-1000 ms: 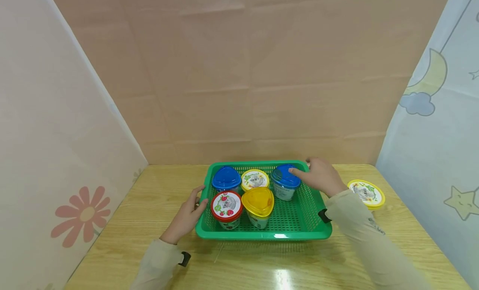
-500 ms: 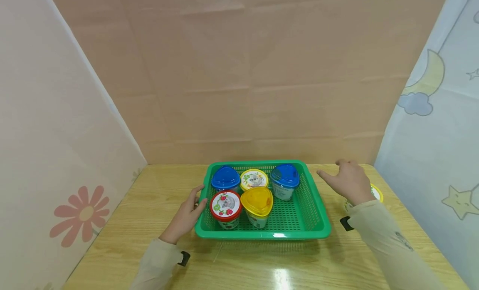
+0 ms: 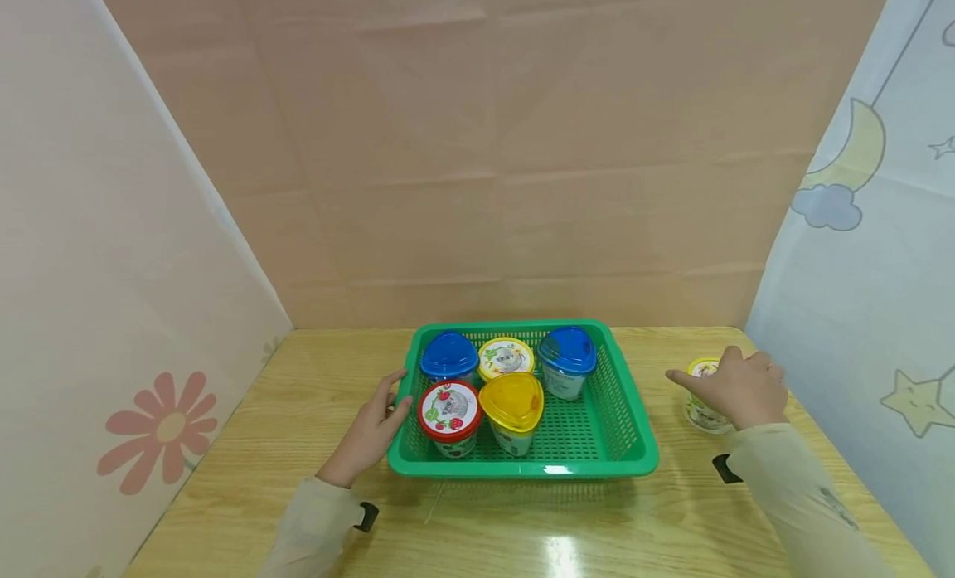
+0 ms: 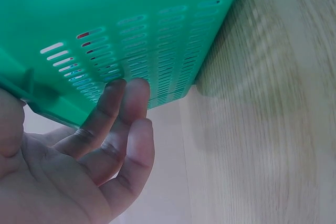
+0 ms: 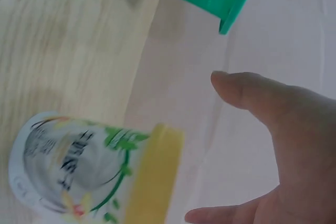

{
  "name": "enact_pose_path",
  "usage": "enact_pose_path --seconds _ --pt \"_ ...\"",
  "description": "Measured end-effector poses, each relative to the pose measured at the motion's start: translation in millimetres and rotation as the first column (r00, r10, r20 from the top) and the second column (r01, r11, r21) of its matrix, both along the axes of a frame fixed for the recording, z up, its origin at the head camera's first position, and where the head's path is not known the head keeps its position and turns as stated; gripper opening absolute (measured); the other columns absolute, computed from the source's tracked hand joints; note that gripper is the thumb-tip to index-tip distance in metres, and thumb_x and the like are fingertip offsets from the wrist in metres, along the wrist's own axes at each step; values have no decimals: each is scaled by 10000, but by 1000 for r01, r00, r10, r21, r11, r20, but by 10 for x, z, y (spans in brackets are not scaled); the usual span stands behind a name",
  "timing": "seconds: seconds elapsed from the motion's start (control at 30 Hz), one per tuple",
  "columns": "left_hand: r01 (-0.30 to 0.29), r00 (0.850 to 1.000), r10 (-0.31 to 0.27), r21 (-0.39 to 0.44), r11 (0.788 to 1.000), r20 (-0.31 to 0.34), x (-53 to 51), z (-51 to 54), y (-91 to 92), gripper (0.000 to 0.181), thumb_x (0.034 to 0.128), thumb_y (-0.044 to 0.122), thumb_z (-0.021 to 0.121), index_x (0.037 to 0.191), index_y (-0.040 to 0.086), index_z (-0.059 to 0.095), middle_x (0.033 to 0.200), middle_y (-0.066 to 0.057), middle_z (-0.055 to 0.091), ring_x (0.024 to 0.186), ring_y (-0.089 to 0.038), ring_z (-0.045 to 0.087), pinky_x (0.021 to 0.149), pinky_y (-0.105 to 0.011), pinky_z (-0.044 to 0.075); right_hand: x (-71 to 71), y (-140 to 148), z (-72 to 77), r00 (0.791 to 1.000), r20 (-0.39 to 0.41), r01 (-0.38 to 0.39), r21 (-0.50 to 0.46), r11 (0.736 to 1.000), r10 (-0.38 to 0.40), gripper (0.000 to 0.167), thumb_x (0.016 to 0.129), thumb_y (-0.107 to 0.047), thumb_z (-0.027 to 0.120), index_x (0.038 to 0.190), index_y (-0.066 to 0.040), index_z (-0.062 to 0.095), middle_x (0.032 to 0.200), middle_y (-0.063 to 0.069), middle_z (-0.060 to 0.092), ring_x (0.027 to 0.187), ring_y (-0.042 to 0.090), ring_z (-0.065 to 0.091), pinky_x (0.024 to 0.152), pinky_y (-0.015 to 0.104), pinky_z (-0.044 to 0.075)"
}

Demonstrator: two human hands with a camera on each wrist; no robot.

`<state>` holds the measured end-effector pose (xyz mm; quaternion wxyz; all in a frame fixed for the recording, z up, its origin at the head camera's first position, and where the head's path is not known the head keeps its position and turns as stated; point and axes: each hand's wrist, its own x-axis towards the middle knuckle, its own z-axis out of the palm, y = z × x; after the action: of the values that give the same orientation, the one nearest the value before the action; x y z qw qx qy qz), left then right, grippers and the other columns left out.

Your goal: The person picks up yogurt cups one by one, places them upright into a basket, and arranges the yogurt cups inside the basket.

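A green plastic basket [image 3: 522, 470] stands on the table. My left hand [image 3: 370, 429] holds its left rim, thumb on the rim and bent fingers [image 4: 137, 98] against the outside of the slotted wall. Inside are a red-rimmed round-lidded cup [image 3: 450, 412], a cup with a yellow triangular lid [image 3: 513, 402], a round-lidded cup with a yellow rim [image 3: 506, 358], and two blue-lidded cups, one at the left [image 3: 449, 356] and one at the right [image 3: 567, 351]. My right hand [image 3: 742, 387], thumb and fingers spread, is over a yellow-lidded cup [image 5: 89, 166] on the table, apart from it in the right wrist view.
The wooden table [image 3: 298, 445] runs back to a brown paper-like backdrop [image 3: 492, 147]. Pale printed sheets form the left side [image 3: 112, 255] and the right side [image 3: 836, 296]. The basket's right rim lies to the left of my right hand.
My right hand has left the right blue-lidded cup in the basket and moved right, then down over the yellow-lidded cup on the table. The left hand stays at the basket's rim.
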<state>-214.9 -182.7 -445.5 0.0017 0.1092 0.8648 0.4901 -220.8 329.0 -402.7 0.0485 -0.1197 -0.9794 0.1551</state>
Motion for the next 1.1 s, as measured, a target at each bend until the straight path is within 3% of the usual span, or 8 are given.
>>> enact_pose_path --seconds 0.2,0.5,1.1 --pt "4 1000 -5 -29 1000 -12 -9 2 -11 533 1072 261 486 1545 92 307 1071 -111 678 860 -171 679 729 -307 551 41 134 -82 993 80 90 4 996 -90 1151 736 -875 549 1092 217 472 881 370 403 884 562 411 592 519 418" --pt "14 1000 -14 -42 999 -17 -10 8 -12 545 1074 277 478 1550 84 293 1071 -106 677 867 -164 683 747 -331 560 52 204 -124 983 121 138 -21 990 -135 1172 719 -879 563 1086 228 446 911 379 403 905 566 403 684 601 410" --pt "-8 1000 8 -1 1000 17 -13 -1 9 538 1068 238 496 1551 98 303 1092 -114 674 900 -227 692 752 -360 570 57 232 -136 989 87 121 -49 991 -116 1098 723 -861 588 1001 195 473 883 350 396 867 541 397 657 576 394"
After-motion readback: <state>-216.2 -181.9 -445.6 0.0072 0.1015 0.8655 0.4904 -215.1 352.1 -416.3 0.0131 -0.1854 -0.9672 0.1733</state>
